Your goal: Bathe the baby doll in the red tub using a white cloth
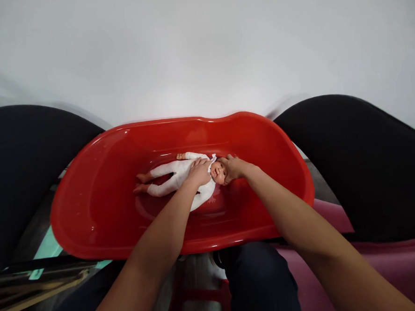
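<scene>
A baby doll (166, 170) in a white cloth suit lies on its back inside a red baby bathtub (102, 227). Its head is toward the right and its bare feet point left. Flat on the doll's chest rests my left hand (199, 173), fingers stretched out. My right hand (233, 167) curves round the top of the doll's head, so part of the head is covered. The doll's near arm is partly hidden behind my left forearm.
Black chair backs stand on either side, one at left (25, 166) and one at right (366, 164). A white wall (201, 52) rises behind the tub. Pink seats (393, 266) show at lower right, and my knee (260, 279) is below the tub's front rim.
</scene>
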`<state>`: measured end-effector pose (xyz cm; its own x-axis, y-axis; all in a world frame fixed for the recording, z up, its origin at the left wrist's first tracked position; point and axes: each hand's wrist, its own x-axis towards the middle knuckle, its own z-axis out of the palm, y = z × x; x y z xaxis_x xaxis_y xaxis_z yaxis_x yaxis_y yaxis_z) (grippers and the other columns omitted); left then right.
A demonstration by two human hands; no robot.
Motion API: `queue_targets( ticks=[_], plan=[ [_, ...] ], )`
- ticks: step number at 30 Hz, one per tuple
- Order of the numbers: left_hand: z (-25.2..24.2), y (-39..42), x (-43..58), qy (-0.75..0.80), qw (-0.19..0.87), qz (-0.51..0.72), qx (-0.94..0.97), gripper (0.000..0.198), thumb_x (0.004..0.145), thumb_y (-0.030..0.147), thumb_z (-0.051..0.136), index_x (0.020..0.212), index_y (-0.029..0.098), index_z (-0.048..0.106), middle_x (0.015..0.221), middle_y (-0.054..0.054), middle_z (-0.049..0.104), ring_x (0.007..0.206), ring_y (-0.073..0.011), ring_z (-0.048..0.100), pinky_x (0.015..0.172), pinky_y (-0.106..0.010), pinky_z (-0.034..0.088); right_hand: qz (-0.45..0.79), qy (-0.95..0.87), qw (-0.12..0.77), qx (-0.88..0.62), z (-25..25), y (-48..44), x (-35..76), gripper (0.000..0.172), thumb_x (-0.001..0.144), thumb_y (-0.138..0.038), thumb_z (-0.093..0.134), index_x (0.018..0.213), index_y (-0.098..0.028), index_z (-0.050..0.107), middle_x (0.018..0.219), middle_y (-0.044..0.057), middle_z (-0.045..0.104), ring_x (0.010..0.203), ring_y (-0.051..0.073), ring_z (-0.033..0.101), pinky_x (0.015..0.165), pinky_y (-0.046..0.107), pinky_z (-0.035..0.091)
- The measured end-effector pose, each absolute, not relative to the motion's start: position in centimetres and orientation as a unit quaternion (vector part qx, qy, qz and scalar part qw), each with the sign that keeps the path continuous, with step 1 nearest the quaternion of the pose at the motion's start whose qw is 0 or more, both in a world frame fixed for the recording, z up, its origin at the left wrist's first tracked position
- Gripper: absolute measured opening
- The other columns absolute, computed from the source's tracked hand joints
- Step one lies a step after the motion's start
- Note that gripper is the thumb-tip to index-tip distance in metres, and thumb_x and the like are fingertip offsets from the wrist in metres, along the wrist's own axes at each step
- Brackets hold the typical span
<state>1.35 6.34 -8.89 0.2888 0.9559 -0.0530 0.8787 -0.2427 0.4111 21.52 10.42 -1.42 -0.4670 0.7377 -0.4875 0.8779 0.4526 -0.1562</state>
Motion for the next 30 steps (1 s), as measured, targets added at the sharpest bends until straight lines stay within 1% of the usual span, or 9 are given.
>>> queue_targets(
  ticks=[3, 5, 10, 12, 15, 19, 23, 27, 30],
  plan=[
    [-8.1, 5.8, 1.4, 0.627, 0.185, 0.081, 0.752, 0.063, 0.102, 0.02, 0.055, 0.165, 0.029, 0.055, 0.17, -0.01, 0.05, 0.164, -0.038, 0.032, 0.133, -0.055, 0.026, -0.211, 0.827, 0.175, 0.491, -1.4, 10.5, 21.5, 0.128, 0.056, -0.05, 0.101, 0.167, -0.027, 0.042, 0.145, 0.017, 0.054, 0.132, 0.043, 0.059, 0.106, 0.047, 0.052],
    [-7.8, 5.5, 1.4, 0.628, 0.188, 0.075, 0.751, 0.065, 0.101, 0.018, 0.054, 0.165, 0.029, 0.055, 0.17, -0.01, 0.049, 0.165, -0.039, 0.03, 0.133, -0.056, 0.025, -0.215, 0.822, 0.174, 0.497, -1.3, 10.4, 21.4, 0.128, 0.055, -0.05, 0.102, 0.166, -0.027, 0.043, 0.145, 0.017, 0.053, 0.13, 0.041, 0.06, 0.105, 0.045, 0.053],
    [-8.3, 5.9, 1.6, 0.591, 0.207, 0.107, 0.772, 0.055, 0.102, 0.018, 0.052, 0.156, 0.02, 0.061, 0.158, -0.016, 0.058, 0.157, -0.0357, 0.041, 0.133, -0.054, 0.027, -0.198, 0.828, 0.179, 0.493, -1.2, 10.3, 21.4, 0.127, 0.056, -0.049, 0.102, 0.166, -0.026, 0.042, 0.142, 0.016, 0.055, 0.131, 0.041, 0.06, 0.113, 0.048, 0.048],
    [-8.9, 6.2, 1.6, 0.578, 0.213, 0.126, 0.778, 0.057, 0.101, 0.017, 0.052, 0.157, 0.019, 0.059, 0.156, -0.017, 0.059, 0.154, -0.0343, 0.044, 0.133, -0.054, 0.027, -0.201, 0.828, 0.177, 0.492, -1.3, 10.4, 21.5, 0.127, 0.056, -0.05, 0.101, 0.166, -0.026, 0.042, 0.142, 0.016, 0.056, 0.13, 0.04, 0.061, 0.114, 0.049, 0.048],
    [-9.5, 6.3, 1.6, 0.569, 0.211, 0.151, 0.781, 0.065, 0.098, 0.012, 0.053, 0.163, 0.016, 0.054, 0.16, -0.017, 0.056, 0.154, -0.0327, 0.043, 0.135, -0.05, 0.026, -0.208, 0.827, 0.172, 0.493, -1.3, 10.5, 21.5, 0.127, 0.055, -0.052, 0.101, 0.165, -0.026, 0.042, 0.142, 0.016, 0.055, 0.128, 0.041, 0.063, 0.112, 0.048, 0.049],
    [-9.4, 6.1, 1.4, 0.574, 0.218, 0.181, 0.769, 0.067, 0.097, 0.009, 0.054, 0.163, 0.018, 0.056, 0.158, -0.015, 0.058, 0.155, -0.0304, 0.043, 0.134, -0.044, 0.029, -0.223, 0.818, 0.173, 0.501, -0.8, 10.2, 21.6, 0.124, 0.055, -0.051, 0.101, 0.163, -0.026, 0.045, 0.144, 0.016, 0.054, 0.127, 0.042, 0.063, 0.106, 0.046, 0.052],
    [-8.9, 6.1, -0.1, 0.612, 0.224, 0.183, 0.736, 0.082, 0.087, -0.006, 0.049, 0.166, 0.016, 0.052, 0.165, -0.015, 0.052, 0.157, -0.0266, 0.044, 0.134, -0.039, 0.032, -0.239, 0.807, 0.164, 0.515, -0.6, 9.8, 21.8, 0.121, 0.055, -0.051, 0.101, 0.16, -0.025, 0.047, 0.147, 0.017, 0.053, 0.125, 0.041, 0.063, 0.101, 0.044, 0.054],
    [-8.7, 6.2, -2.3, 0.682, 0.185, 0.186, 0.683, 0.076, 0.092, -0.003, 0.047, 0.167, 0.012, 0.05, 0.16, -0.019, 0.056, 0.154, -0.0305, 0.047, 0.132, -0.045, 0.035, -0.236, 0.813, 0.157, 0.509, -1.1, 9.9, 22.0, 0.12, 0.055, -0.049, 0.102, 0.159, -0.024, 0.049, 0.148, 0.018, 0.053, 0.13, 0.041, 0.061, 0.107, 0.045, 0.052],
    [-8.4, 6.0, -2.6, 0.69, 0.175, 0.222, 0.667, 0.076, 0.09, -0.003, 0.044, 0.164, 0.013, 0.052, 0.16, -0.018, 0.057, 0.153, -0.0272, 0.048, 0.132, -0.042, 0.036, -0.241, 0.814, 0.153, 0.506, -1.4, 9.9, 22.1, 0.119, 0.055, -0.047, 0.102, 0.158, -0.023, 0.05, 0.147, 0.018, 0.054, 0.131, 0.04, 0.061, 0.11, 0.045, 0.05]
  ],
)
